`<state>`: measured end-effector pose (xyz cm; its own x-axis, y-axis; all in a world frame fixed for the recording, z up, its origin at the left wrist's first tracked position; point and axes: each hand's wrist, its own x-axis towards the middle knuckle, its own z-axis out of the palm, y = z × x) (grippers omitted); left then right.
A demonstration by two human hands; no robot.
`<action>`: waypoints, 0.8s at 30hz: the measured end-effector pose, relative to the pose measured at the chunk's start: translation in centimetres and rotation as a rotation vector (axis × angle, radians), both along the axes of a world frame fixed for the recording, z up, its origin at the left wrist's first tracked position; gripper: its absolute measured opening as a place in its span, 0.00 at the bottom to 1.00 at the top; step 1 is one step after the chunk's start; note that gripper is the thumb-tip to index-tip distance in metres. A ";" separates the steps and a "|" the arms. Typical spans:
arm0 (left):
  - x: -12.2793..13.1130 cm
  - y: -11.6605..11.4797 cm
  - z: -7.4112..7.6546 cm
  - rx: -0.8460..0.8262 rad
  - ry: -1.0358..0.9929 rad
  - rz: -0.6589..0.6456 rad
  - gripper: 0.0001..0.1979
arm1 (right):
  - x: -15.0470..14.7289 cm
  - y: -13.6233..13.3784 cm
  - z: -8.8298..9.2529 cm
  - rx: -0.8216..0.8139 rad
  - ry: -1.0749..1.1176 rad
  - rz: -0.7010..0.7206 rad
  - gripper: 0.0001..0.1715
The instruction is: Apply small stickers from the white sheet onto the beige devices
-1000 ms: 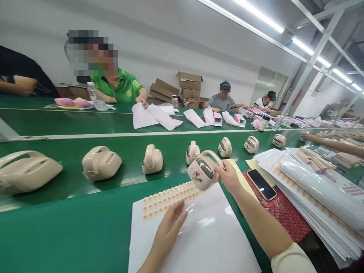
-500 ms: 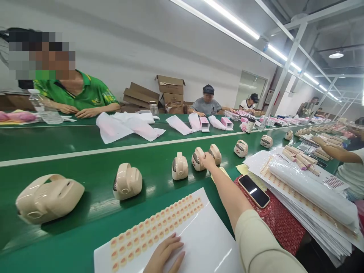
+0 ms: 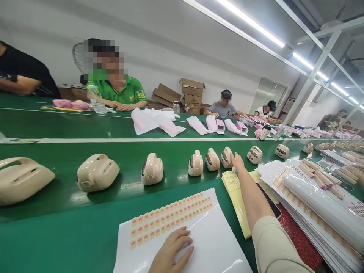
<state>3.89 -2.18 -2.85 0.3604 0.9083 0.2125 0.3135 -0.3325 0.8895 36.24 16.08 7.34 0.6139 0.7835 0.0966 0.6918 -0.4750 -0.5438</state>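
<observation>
My left hand (image 3: 173,250) lies open, fingers spread, on a white sheet (image 3: 224,242) of stickers. Rows of small round orange-and-cream stickers (image 3: 170,218) run along its upper part. Out at the belt, my right hand (image 3: 238,162) has its fingers against the right side of a small beige plastic shell with a loop handle (image 3: 226,157); the grip is partly hidden. Close to its left stand two similar shells, one with a dark front panel (image 3: 212,159). Another beige shell (image 3: 254,155) with a small printed mark is to the right of the hand.
More beige shells (image 3: 98,172) line the green belt (image 3: 65,204). A yellow paper strip (image 3: 237,204), a phone (image 3: 270,203) and a stack of sheets (image 3: 309,212) lie to my right. Across the belt, co-workers sit behind white-and-pink pouches (image 3: 169,125) and a cup (image 3: 265,132).
My view has turned left. My right hand has left one beige shell and is now at the adjacent one on its right. My left hand stays on the sticker sheet.
</observation>
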 end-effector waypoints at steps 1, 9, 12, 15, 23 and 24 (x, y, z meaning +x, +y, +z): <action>0.2 0.1 0.0 0.004 -0.014 0.012 0.05 | -0.2 0.2 0.0 0.002 0.011 -0.002 0.18; 1.2 1.4 0.3 -0.010 -0.041 -0.031 0.05 | -1.7 0.0 1.0 0.142 0.159 -0.139 0.17; 1.2 1.8 0.0 -0.027 -0.067 -0.039 0.06 | -1.4 -2.1 2.2 0.285 0.228 -0.141 0.14; 1.1 1.8 0.0 -0.130 -0.166 -0.012 0.12 | -1.3 -4.7 3.9 0.439 0.309 -0.039 0.14; 0.5 0.9 1.5 -0.457 -0.900 -0.006 0.37 | -11.4 -13.3 1.5 0.292 0.964 0.359 0.16; 0.2 0.7 1.5 -0.485 -0.930 -0.023 0.40 | -13.4 -14.5 0.3 0.190 1.155 0.447 0.16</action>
